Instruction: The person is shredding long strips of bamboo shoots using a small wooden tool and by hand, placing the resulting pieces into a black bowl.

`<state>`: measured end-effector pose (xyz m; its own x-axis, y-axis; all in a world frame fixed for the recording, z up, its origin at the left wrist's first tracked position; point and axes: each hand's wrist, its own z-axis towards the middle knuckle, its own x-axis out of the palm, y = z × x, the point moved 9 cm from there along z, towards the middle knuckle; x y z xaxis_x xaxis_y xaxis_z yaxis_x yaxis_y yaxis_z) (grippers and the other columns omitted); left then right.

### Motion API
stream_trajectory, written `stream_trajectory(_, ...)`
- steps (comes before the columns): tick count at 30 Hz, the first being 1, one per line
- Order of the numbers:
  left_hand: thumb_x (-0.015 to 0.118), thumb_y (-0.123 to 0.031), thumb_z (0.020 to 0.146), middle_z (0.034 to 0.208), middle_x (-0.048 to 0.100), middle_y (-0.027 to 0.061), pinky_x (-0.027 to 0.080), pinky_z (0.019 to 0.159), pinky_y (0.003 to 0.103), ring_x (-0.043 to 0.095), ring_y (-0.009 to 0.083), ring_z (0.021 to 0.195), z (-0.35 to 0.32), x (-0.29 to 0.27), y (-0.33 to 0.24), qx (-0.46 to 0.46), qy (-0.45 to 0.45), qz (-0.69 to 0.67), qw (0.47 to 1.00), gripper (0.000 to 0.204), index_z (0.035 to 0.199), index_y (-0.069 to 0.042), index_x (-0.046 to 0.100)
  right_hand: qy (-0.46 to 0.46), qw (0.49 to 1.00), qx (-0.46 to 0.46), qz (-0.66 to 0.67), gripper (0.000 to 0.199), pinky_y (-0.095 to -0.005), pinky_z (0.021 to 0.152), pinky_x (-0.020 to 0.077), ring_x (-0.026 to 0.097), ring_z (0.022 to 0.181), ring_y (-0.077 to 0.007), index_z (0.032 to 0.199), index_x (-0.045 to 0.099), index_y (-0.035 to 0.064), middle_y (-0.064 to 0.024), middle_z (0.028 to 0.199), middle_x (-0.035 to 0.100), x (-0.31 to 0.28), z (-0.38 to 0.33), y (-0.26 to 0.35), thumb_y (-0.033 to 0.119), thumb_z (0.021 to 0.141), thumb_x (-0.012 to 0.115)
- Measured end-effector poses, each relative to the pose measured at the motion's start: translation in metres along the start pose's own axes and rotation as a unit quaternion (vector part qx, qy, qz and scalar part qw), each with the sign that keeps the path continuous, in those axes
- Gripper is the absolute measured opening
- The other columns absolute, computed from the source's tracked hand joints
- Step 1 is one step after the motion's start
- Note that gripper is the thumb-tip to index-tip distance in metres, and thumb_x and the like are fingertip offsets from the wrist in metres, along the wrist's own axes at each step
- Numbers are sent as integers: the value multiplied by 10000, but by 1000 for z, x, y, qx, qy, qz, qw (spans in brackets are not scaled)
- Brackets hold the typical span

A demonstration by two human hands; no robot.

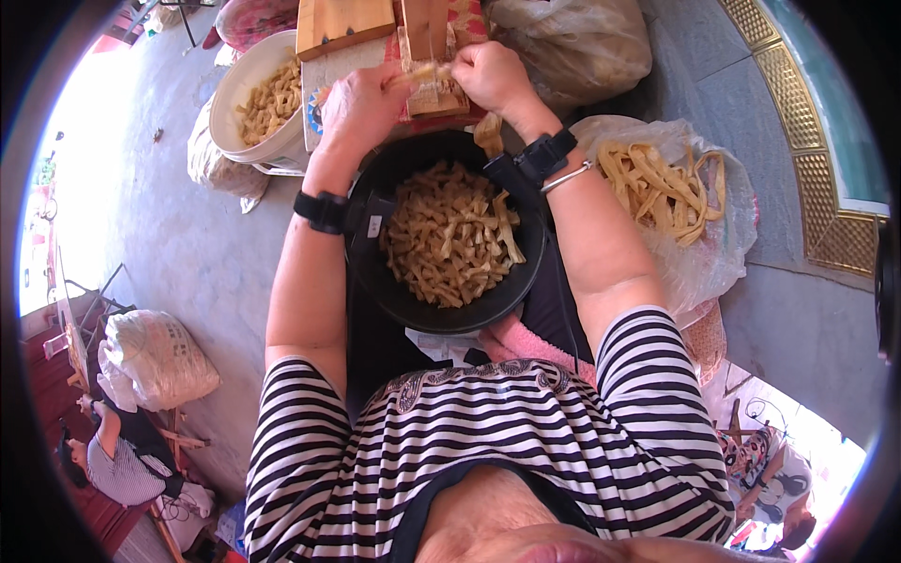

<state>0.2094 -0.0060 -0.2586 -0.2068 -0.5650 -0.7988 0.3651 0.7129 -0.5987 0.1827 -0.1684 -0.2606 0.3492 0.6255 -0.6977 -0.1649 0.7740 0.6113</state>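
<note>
My left hand (pixel 361 101) and my right hand (pixel 493 77) meet over a wooden block stand (pixel 427 28) on a low table. Between my fingertips runs a short tan strip (pixel 427 72), pinched at both sides. A folded tan piece (pixel 488 134) hangs below my right hand, near the wrist; whether it joins the strip I cannot tell. On my lap rests a black basin (pixel 441 324), and in it lies a heap of short, twisted tan pieces (pixel 446 235). Black straps with small devices circle both my wrists.
At the left stands a white bucket (pixel 221 122) with similar pieces. Long tan strips (pixel 657 183) lie on a plastic bag (pixel 718 263) to my right. A large filled bag (pixel 572 47) sits beyond. A white sack (pixel 160 357) is at lower left; other people sit at both lower sides.
</note>
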Motion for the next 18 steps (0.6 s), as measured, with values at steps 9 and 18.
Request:
stream_trajectory(9, 410, -366, 959, 603, 581, 47, 461, 526, 246, 541, 120, 516, -57, 19, -42, -13, 8, -354, 935, 465, 862, 38, 618, 244, 676, 294, 630, 371, -213, 368, 370, 411, 374, -65, 807, 543, 31, 17, 518, 460, 41, -78, 64, 369, 938, 462)
stream_trajectory(18, 374, -343, 967, 609, 441, 16, 458, 649, 338, 468, 164, 587, -50, -10, -18, -84, -66, -800, 590, 350, 797, -50, 464, 336, 656, 242, 631, 252, -177, 401, 284, 280, 432, -20, 833, 530, 46, 75, 556, 337, 37, -91, 96, 266, 943, 477)
